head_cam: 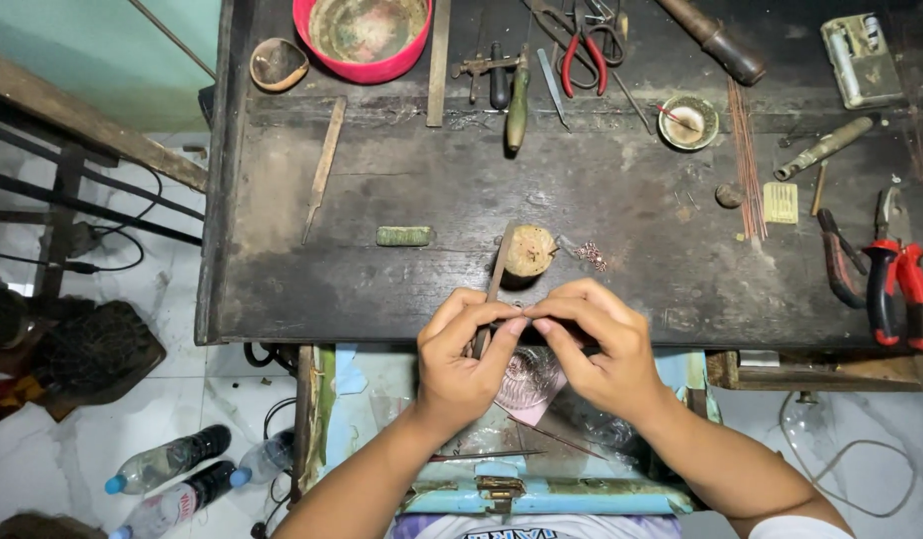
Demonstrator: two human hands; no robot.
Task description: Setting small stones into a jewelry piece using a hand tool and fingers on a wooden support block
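A tiny piece, too small to identify, is pinched between both hands — left (pixel 461 344), right (pixel 596 339) — at the counter's (pixel 381 289) near edge, braced by the wooden peg (pixel 529 250).

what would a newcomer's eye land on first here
The two bare hands, left hand and right hand, meet fingertip to fingertip at the near edge of the dark workbench, pinching something too small to make out. Behind them sits a round wooden block. A red bowl stands at the far edge, red-handled pliers at right.
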